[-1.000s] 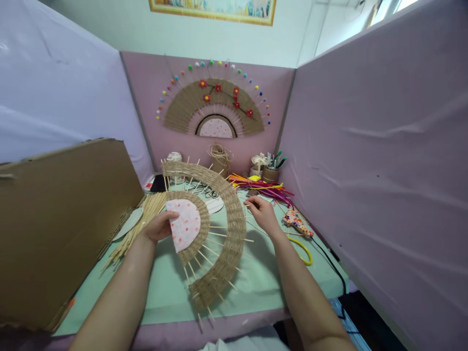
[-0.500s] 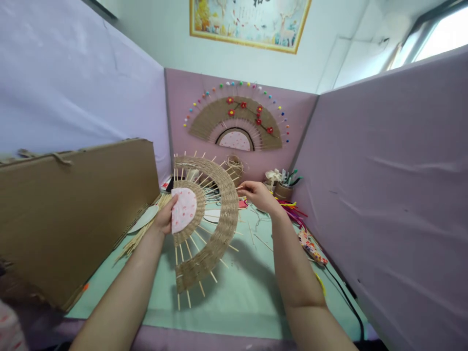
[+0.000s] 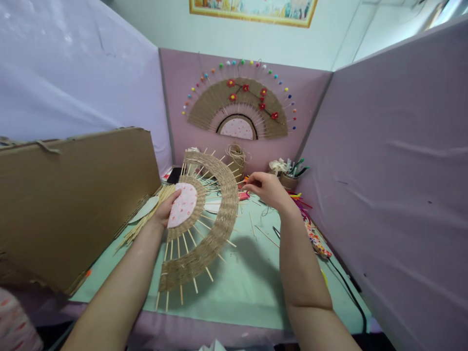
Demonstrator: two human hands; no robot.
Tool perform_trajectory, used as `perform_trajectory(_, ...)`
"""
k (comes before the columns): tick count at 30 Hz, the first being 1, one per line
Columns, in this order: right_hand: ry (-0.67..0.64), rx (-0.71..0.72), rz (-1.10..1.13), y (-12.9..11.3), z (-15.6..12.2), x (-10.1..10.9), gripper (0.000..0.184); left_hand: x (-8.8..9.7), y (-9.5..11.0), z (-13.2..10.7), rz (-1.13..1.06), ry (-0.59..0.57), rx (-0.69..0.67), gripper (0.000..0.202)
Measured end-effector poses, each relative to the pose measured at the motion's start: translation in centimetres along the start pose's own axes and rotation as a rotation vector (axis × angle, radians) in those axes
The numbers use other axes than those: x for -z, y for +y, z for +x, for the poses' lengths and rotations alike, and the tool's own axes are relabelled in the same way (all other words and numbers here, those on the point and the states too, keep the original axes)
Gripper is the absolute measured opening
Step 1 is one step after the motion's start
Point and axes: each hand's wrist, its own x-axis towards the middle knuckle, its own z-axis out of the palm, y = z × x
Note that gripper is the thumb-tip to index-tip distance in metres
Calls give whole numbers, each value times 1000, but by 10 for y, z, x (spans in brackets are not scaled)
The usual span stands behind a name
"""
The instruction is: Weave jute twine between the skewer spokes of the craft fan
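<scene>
A woven twine fan on thin wooden sticks is held up over the table, its curved side facing right. My left hand grips its straight edge, with the thumb over the pink dotted half-circle. My right hand is at the fan's right rim, thumb and forefinger pinched at the tip of one protruding stick. Bare stick ends stand out around the outer band, and sticks also show between the two woven bands.
A finished fan with red flowers hangs on the pink back panel. Behind my hands stand a twine roll and a pen holder. A stick bundle lies beside the cardboard at left. Loose sticks lie at right.
The fan has tilted clockwise, its lower end swinging left and its top shifting right. My right hand has moved slightly right with the rim. The camera view has also shifted.
</scene>
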Motion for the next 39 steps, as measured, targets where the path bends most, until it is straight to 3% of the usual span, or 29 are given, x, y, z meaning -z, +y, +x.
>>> perform_trajectory(7, -20, 65, 5, -4, -2, 1, 8, 2, 1, -1, 34, 14, 3, 47)
perform_trajectory(20, -9, 46, 17, 0, 1, 3, 14, -10, 3, -12, 28, 36, 39, 43)
perform_trajectory(29, 5, -10, 4, 3, 1, 1, 16, -4, 2, -8, 29, 5, 37, 45)
perform_trajectory(39, -128, -52, 85, 4, 1, 2, 20, -3, 0, -7, 32, 4, 21, 46)
